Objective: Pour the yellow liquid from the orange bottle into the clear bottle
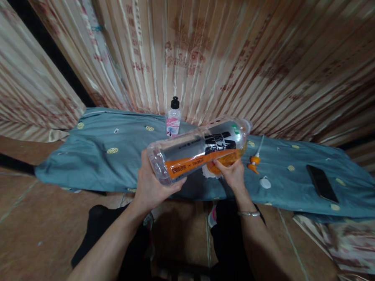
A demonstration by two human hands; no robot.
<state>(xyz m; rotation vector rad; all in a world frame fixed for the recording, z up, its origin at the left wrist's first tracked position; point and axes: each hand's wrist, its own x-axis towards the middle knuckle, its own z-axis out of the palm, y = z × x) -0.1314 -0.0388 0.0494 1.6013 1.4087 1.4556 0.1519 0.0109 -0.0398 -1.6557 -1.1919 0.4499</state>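
My left hand (155, 186) grips the base end of a large clear plastic bottle (188, 151) with a black, silver and orange label. The bottle lies tilted, its neck pointing right. Beneath its neck end, my right hand (233, 171) is closed around an amber bottle (227, 157), mostly hidden by the large one. Whether the two bottle mouths touch is hidden. An orange pump head (254, 160) with a pale tube lies on the cloth right of that hand. Near it is a round white cap (265, 182).
A blue-green patterned cloth (123, 173) covers the long, low surface. A small bottle with a black cap (173, 120) stands upright behind the large bottle. A dark phone (322, 183) lies at the right. Pleated curtains (182, 44) hang directly behind.
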